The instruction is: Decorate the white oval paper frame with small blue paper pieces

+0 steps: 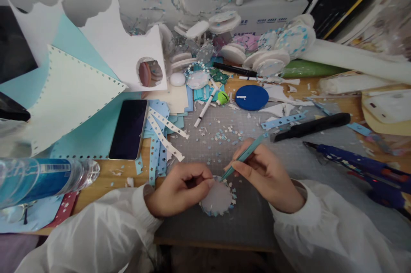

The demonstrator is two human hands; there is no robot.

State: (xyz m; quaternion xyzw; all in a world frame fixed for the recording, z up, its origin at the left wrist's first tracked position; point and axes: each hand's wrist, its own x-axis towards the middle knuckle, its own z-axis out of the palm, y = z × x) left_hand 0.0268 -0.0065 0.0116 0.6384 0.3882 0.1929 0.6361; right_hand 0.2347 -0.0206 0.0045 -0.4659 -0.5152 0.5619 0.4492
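A round white disc edged with tiny blue and white paper flowers lies on the grey cutting mat. Thumb and fingertips of my left hand pinch its upper left rim. In my right hand is a pair of teal tweezers, held like a pen, its tips at the disc's top edge. Whether the tips grip a flower is too small to tell. Loose punched paper flowers are scattered on the mat just beyond the hands.
A phone, punched paper strips and a water bottle lie left. Right are a black cutter knife and a blue glue gun. Behind stand a blue round lid and several decorated white discs.
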